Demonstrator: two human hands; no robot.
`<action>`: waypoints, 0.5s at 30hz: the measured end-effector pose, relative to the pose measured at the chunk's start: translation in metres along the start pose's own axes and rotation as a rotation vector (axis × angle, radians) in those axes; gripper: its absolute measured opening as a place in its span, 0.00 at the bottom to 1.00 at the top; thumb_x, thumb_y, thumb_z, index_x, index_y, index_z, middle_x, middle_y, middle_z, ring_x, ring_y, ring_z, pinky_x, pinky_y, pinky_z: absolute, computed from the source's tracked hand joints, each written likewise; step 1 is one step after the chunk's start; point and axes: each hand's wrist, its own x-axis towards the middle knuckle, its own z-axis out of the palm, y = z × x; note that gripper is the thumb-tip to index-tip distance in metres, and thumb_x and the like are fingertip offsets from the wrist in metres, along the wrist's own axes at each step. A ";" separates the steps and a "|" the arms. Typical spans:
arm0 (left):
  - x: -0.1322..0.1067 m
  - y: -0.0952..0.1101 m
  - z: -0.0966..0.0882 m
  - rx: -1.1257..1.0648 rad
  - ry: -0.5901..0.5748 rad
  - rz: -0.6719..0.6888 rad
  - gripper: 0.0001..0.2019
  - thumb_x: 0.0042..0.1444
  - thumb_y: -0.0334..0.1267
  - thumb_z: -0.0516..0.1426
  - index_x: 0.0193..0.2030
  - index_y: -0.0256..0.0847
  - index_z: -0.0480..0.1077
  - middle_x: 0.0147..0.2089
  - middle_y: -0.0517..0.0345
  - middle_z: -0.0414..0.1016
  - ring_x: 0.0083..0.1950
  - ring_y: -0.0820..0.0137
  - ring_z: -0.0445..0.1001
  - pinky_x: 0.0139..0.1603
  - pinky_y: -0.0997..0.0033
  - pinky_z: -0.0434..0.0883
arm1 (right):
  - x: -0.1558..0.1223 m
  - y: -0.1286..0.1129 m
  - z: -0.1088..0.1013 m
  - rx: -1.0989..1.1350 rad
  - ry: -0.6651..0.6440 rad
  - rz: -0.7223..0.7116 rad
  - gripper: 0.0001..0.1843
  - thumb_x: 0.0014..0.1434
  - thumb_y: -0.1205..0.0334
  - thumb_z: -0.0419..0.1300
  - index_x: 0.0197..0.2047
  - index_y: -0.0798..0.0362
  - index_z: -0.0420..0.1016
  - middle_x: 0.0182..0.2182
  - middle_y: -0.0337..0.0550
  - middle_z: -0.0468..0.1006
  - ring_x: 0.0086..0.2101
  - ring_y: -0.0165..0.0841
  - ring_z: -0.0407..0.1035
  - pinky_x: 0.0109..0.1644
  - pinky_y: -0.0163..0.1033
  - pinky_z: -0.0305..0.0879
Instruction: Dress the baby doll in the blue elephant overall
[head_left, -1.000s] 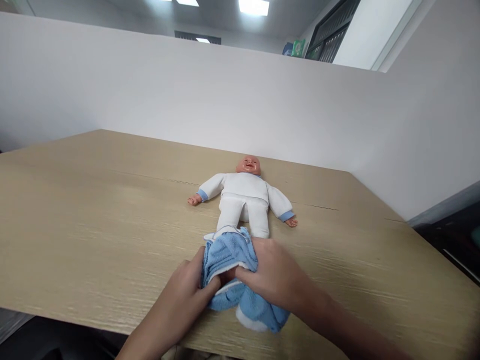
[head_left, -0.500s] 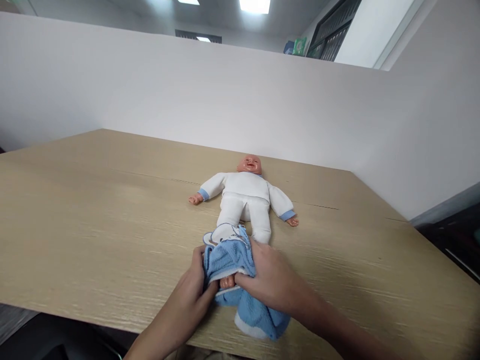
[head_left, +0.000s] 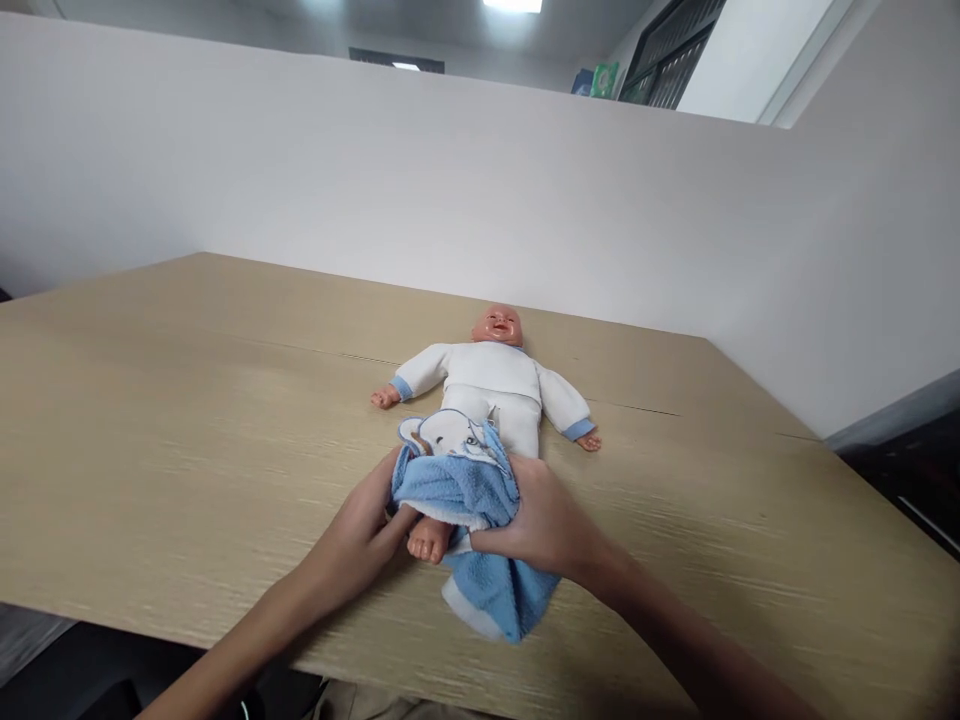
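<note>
A baby doll in a white top with blue cuffs lies on its back, head away from me. Blue terry doll pants with a white animal face patch are bunched around one of its legs. That leg's bare foot sticks out of the near opening. My left hand is closed on the left edge of the pants, beside the foot. On the other side my right hand grips the right edge, thumb at the white hem. The second pant leg hangs loose toward me. The doll's other foot is hidden.
Everything lies on a wooden table. A white partition rises behind its far edge. A dark chair stands at the near left, and a dark object is beyond the right edge.
Both hands have pulled the pants farther up the doll's leg, away from me. More of the foot now shows out of the opening, and the loose pant leg has shifted along.
</note>
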 end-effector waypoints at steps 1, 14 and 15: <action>0.000 -0.001 -0.001 -0.007 -0.011 -0.004 0.17 0.78 0.44 0.54 0.66 0.40 0.67 0.69 0.43 0.75 0.71 0.55 0.72 0.73 0.58 0.68 | 0.000 0.000 0.000 0.001 -0.006 0.003 0.21 0.48 0.63 0.76 0.46 0.51 0.79 0.45 0.42 0.87 0.42 0.42 0.79 0.50 0.44 0.72; 0.003 -0.020 -0.013 0.106 -0.032 0.027 0.14 0.75 0.44 0.55 0.56 0.37 0.74 0.56 0.44 0.82 0.57 0.55 0.79 0.65 0.60 0.75 | 0.002 0.011 0.001 -0.083 0.032 -0.009 0.18 0.50 0.61 0.78 0.42 0.52 0.80 0.40 0.44 0.86 0.40 0.44 0.79 0.46 0.44 0.71; 0.006 -0.022 -0.016 0.108 -0.046 0.029 0.15 0.75 0.45 0.55 0.55 0.37 0.75 0.57 0.44 0.83 0.58 0.55 0.80 0.65 0.59 0.75 | 0.003 0.015 -0.001 -0.079 0.033 -0.023 0.20 0.50 0.59 0.80 0.44 0.52 0.81 0.41 0.44 0.87 0.41 0.44 0.80 0.47 0.45 0.72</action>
